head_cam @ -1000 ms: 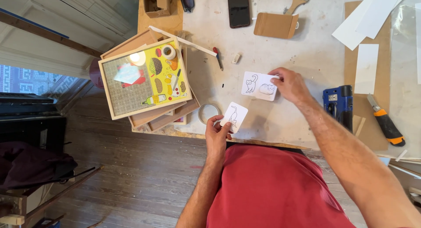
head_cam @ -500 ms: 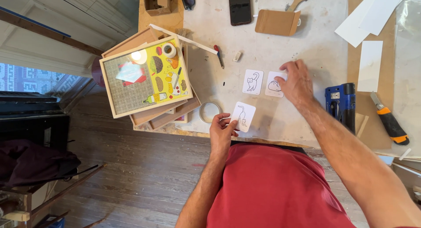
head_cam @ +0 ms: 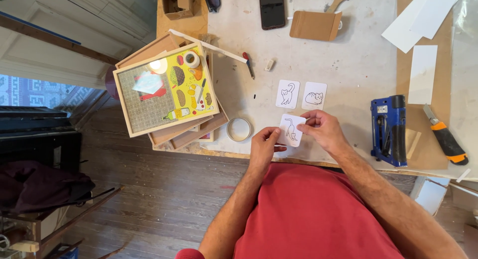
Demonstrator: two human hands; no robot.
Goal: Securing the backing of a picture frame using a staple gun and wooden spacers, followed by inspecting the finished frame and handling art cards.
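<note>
1. Two cards [head_cam: 301,94] lie side by side on the table [head_cam: 348,65], just beyond the held card [head_cam: 291,129].
2. Tape ring [head_cam: 239,129] lies left; stapler [head_cam: 389,129] right.
3. Stacked frames [head_cam: 167,92] seemingly overhang the table's left edge.

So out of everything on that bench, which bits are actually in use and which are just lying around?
In use:
- cat card held between left hand and right hand
- two more cat cards: standing cat card, lying cat card

Lying about:
- staple gun
- utility knife
- tape roll
- phone
- stacked picture frames
</note>
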